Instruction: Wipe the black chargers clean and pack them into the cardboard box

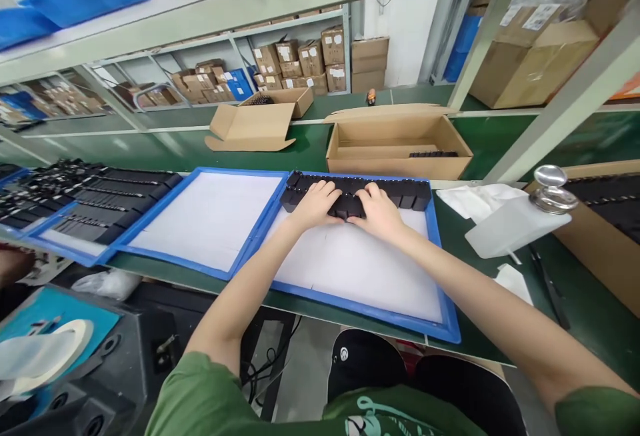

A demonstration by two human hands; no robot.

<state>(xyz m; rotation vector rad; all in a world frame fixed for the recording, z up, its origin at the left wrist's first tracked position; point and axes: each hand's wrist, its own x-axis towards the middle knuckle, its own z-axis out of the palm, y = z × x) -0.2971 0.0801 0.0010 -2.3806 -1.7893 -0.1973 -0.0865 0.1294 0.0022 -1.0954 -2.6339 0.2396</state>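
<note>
Both of my hands are at a row of small black block-like parts lined up along the far side of a blue-rimmed tray with a white bottom. My left hand curls over the row's left half, thumb towards the middle. Facing it, my right hand bends its fingers over the parts, its thumb close to the left one. Between the two thumbs several black parts show, gripped from both sides. The undersides of my fingers are hidden.
A second blue-rimmed tray adjoins on the left; beyond it, trays hold black parts. Behind stands an open cardboard box. At right are a pump bottle, white cloth, tweezers and another box.
</note>
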